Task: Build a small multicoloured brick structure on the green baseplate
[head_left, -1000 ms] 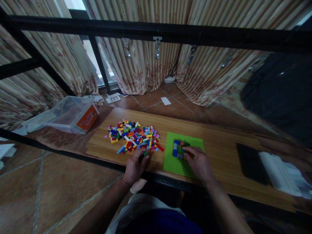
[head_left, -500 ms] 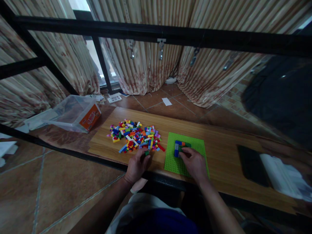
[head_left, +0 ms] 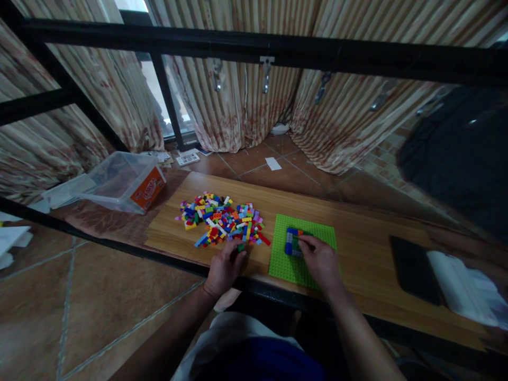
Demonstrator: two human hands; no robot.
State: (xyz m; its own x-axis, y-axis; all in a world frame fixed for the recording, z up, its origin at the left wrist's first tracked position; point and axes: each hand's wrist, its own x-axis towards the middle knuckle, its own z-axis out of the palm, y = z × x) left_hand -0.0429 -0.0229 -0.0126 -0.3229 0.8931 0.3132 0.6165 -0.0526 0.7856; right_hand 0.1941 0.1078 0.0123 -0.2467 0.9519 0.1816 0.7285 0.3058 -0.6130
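Note:
My left hand pinches a small dark green brick between thumb and fingertips, at the near edge of the heap of mixed toy bricks. Over the bright green baseplate, my right hand has its thumb and forefinger pressed together at the inner side of a low brick structure. Blue, greyish, orange and dark green bricks form that structure. A bit of green shows by the right fingertips, but whether they grip it is too small to make out.
A clear plastic box with an orange label lies tilted left of the wooden board. To the right are a dark flat object and a white plastic packet. A black metal bar crosses in front of the curtains.
My right fingertips have shifted slightly right, uncovering more of the structure's near side. My left hand keeps the green brick at the heap's edge. The whole view has shifted a little.

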